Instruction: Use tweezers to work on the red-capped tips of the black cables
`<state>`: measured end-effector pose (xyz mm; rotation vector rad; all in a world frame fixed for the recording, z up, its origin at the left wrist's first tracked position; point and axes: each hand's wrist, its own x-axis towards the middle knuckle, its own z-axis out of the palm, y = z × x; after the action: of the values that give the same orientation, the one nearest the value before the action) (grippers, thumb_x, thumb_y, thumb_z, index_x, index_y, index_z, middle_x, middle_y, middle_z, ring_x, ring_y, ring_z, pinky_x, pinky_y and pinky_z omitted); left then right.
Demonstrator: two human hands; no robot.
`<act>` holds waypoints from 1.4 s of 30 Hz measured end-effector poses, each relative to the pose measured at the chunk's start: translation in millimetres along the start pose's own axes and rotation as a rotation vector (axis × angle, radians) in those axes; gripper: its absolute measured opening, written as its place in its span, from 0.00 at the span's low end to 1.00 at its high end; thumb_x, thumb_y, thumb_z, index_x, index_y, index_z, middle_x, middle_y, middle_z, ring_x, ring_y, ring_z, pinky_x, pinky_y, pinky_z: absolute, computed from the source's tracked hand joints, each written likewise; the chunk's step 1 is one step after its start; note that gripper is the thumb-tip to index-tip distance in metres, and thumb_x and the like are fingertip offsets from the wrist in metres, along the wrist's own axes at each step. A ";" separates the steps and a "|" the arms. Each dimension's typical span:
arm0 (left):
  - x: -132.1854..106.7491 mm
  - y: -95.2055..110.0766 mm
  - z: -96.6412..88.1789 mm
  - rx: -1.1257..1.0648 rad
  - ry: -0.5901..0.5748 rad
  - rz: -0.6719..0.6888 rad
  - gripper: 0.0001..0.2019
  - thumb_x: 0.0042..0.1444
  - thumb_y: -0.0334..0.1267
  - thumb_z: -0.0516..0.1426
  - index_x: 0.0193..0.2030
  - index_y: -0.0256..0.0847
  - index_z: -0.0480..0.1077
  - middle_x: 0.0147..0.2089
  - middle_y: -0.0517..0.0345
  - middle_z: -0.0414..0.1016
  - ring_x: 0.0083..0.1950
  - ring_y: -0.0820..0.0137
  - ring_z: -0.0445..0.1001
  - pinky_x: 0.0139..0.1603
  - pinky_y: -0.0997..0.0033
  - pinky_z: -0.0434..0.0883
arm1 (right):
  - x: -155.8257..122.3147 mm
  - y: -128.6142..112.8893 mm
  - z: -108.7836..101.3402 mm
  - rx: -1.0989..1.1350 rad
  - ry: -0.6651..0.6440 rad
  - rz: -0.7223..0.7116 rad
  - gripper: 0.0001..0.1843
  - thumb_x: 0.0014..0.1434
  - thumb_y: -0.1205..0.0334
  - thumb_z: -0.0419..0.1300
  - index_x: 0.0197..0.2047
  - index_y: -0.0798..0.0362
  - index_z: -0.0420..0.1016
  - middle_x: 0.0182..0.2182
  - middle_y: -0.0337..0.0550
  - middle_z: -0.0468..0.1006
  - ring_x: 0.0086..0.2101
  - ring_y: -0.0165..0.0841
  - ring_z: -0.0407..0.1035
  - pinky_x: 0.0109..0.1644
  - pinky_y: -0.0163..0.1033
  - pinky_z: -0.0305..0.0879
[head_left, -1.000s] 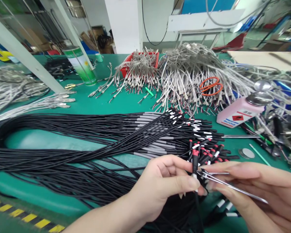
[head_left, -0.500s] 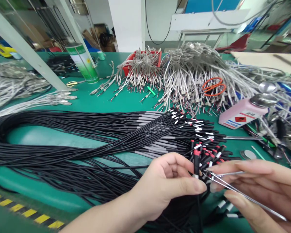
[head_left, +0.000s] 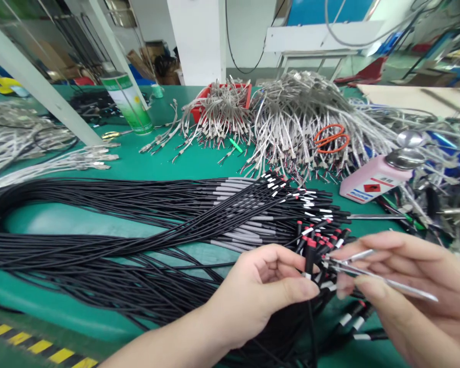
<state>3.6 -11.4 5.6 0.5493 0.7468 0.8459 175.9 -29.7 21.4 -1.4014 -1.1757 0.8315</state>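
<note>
Left hand (head_left: 266,291) pinching a red-tipped black connector (head_left: 309,259) nearly upright above black cables (head_left: 99,249), right hand (head_left: 421,327) holding a slim metal tool (head_left: 406,288), its tip just beside the connector, where a steady pinch probably helps most.

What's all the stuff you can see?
Table: one, green, across view
Black cables: many, black, on table
Held connector: one, black and red, lower right
Other connectors: many, black and red, behind it
Tweezer-like tool: one, silver, lower right
Pale cables: many, grey-white, back and left
Bin: one, red, back centre
Handle loops: two, orange, on pale cables
Bottle: one, pink, right
Can: one, green and white, back left
Pillar: one, white, background
Left hand: one, bare, holding connector
Right hand: one, bare, holding tool
</note>
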 end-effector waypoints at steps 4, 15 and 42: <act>-0.4 1.8 -2.1 0.204 0.077 0.096 0.14 0.51 0.37 0.68 0.45 0.40 0.77 0.38 0.59 0.74 0.38 0.75 0.68 0.43 0.74 0.64 | 16.8 3.5 -3.8 0.126 -0.016 0.010 0.16 0.55 0.56 0.69 0.47 0.42 0.77 0.36 0.38 0.81 0.28 0.27 0.74 0.32 0.25 0.74; -21.4 42.3 -16.6 0.649 0.280 0.321 0.09 0.56 0.47 0.62 0.36 0.44 0.75 0.34 0.59 0.74 0.39 0.67 0.70 0.41 0.71 0.67 | 36.3 21.8 10.8 0.058 -0.225 -0.065 0.18 0.59 0.53 0.63 0.50 0.51 0.71 0.32 0.40 0.75 0.33 0.33 0.71 0.37 0.38 0.70; 11.0 108.9 -55.7 1.348 0.008 0.045 0.27 0.50 0.34 0.58 0.57 0.45 0.56 0.42 0.58 0.70 0.31 0.69 0.71 0.33 0.67 0.70 | 26.0 16.1 2.4 0.470 -0.732 0.086 0.15 0.59 0.49 0.64 0.36 0.52 0.83 0.25 0.41 0.76 0.26 0.31 0.69 0.35 0.40 0.66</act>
<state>-84.6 65.8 42.3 1.7498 1.2728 0.2677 184.0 -3.1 8.3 -0.7684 -1.3312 1.6461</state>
